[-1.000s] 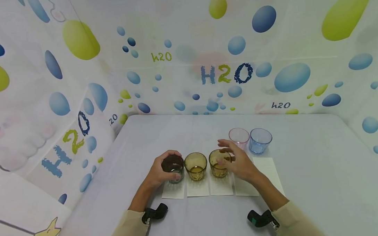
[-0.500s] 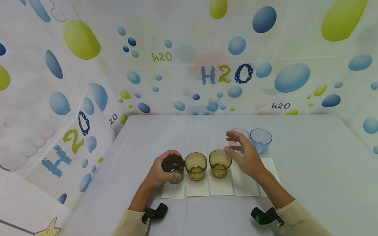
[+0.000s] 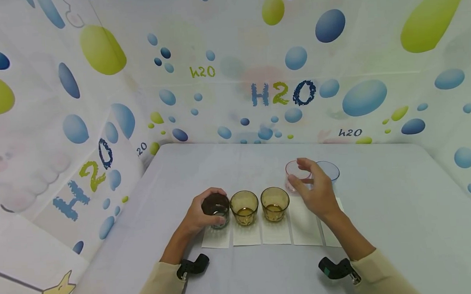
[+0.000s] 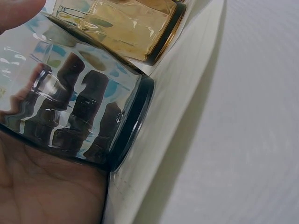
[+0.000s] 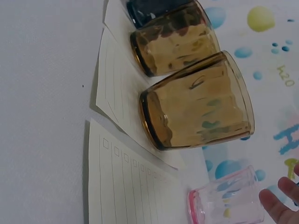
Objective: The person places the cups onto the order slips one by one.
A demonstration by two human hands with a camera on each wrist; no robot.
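In the head view, my left hand (image 3: 196,214) holds a dark grey glass (image 3: 216,204) by its sides, fingers behind it and thumb in front. That glass stands on the leftmost paper slip. Next to it are two amber glasses (image 3: 244,208), upright on slips; the right-hand one (image 5: 198,105) shows large in the right wrist view. My right hand (image 3: 319,195) is at a clear glass with a pink tint (image 3: 293,189), thumb and fingers spread near its rim. In the right wrist view the fingertips (image 5: 273,205) look apart from the pink glass.
Behind my right hand stands a blue-tinted glass (image 3: 329,169), partly covered. Several lined paper slips (image 3: 306,224) lie in a row on the white tabletop (image 3: 385,193). A wall cloth printed with bubbles (image 3: 234,116) hangs behind and beside the table.
My right hand has left the right-hand amber glass and moved right and away from me to the pink glass. My left hand has stayed on the grey glass.
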